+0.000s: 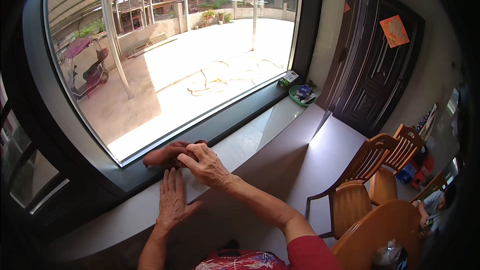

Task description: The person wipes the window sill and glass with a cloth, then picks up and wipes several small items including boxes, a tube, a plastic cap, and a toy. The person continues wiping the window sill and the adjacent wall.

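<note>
A reddish-brown cloth [167, 155] lies bunched on the dark window frame's lower ledge, at the foot of the large pane [165, 70]. My right hand [206, 164] is closed on the cloth, its fingers curled over the right part of it. Just below the cloth, my left hand [173, 200] rests flat on the pale tiled sill [132, 219]. Its fingers are stretched toward the cloth and its thumb points right. Nothing is in the left hand.
At the sill's far right end stand a green basket [302, 95] of small items and a small box [288, 78]. Wooden chairs [352, 200] and a round wooden table [382, 235] are on the right, where another person [435, 207] sits. Beyond them is a dark door [380, 62].
</note>
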Demonstrator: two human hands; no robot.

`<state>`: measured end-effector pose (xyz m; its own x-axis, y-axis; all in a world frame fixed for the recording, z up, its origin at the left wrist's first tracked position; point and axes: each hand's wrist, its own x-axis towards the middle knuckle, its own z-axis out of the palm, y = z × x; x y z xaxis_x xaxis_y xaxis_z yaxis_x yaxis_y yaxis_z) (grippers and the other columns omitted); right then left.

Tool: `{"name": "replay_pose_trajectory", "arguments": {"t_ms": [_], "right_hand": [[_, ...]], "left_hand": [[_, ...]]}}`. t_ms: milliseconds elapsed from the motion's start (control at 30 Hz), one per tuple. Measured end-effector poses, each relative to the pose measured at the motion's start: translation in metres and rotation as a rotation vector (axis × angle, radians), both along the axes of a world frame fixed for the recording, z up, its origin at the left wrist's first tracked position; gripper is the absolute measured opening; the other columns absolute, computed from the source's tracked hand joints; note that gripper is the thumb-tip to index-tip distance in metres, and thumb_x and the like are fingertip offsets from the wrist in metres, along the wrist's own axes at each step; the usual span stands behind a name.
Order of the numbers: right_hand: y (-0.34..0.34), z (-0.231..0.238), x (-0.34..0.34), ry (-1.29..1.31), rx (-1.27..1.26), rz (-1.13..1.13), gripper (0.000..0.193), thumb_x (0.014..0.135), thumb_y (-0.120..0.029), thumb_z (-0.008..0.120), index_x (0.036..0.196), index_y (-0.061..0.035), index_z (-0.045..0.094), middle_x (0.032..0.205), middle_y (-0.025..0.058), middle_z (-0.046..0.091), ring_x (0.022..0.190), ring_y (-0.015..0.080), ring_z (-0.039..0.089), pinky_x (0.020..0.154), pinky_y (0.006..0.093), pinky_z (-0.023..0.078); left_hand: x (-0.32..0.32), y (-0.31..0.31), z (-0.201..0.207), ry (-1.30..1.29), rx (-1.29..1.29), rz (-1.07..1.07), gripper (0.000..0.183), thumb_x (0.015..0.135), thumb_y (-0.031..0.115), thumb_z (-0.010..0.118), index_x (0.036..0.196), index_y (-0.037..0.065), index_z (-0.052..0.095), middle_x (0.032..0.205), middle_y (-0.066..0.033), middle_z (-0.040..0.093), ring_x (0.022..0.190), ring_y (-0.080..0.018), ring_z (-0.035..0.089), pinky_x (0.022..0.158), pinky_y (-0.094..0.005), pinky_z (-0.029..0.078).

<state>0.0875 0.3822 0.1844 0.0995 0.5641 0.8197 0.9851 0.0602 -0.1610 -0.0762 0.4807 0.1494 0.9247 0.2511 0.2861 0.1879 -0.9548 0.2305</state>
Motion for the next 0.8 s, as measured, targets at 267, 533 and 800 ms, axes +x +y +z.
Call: {"name": "replay_pose_trajectory", "arguments": {"t_ms": [267, 533, 800], "right_hand": [[-0.066, 0.016, 0.236, 0.408, 0.284, -0.382, 0.022, 0.089, -0.002, 0.058, 0.111, -0.0017, 0.061, 0.106, 0.0143, 0.056, 0.099, 0.0289, 0.057, 0.087, 0.0354, 0.046], [-0.074, -0.039, 0.366, 0.664, -0.344, -0.968, 0.05, 0.097, -0.04, 0.042, 0.139, -0.0138, 0.043, 0.148, 0.0179, 0.03, 0.138, 0.0394, 0.02, 0.108, 0.0501, 0.027], [-0.103, -0.047, 0.31, 0.477, -0.489, -0.379, 0.057, 0.093, -0.026, 0.049, 0.144, -0.0035, 0.033, 0.15, 0.0257, 0.019, 0.14, 0.0412, 0.013, 0.114, 0.0485, 0.013]], "left_hand": [[0.0, -0.001, 0.007, 0.103, 0.039, 0.041, 0.092, 0.069, 0.056, 0.073, 0.138, 0.003, 0.04, 0.144, -0.0235, 0.03, 0.137, -0.0409, 0.023, 0.112, -0.0524, 0.017], [-0.001, -0.004, 0.019, 0.073, -0.093, 0.14, 0.093, 0.069, 0.062, 0.072, 0.138, 0.008, 0.041, 0.142, -0.0199, 0.036, 0.134, -0.0398, 0.03, 0.11, -0.0531, 0.025], [0.0, -0.003, 0.02, -0.036, -0.19, 0.147, 0.088, 0.073, 0.042, 0.077, 0.143, 0.009, 0.036, 0.147, -0.0172, 0.027, 0.137, -0.0371, 0.025, 0.112, -0.0496, 0.028]]}}
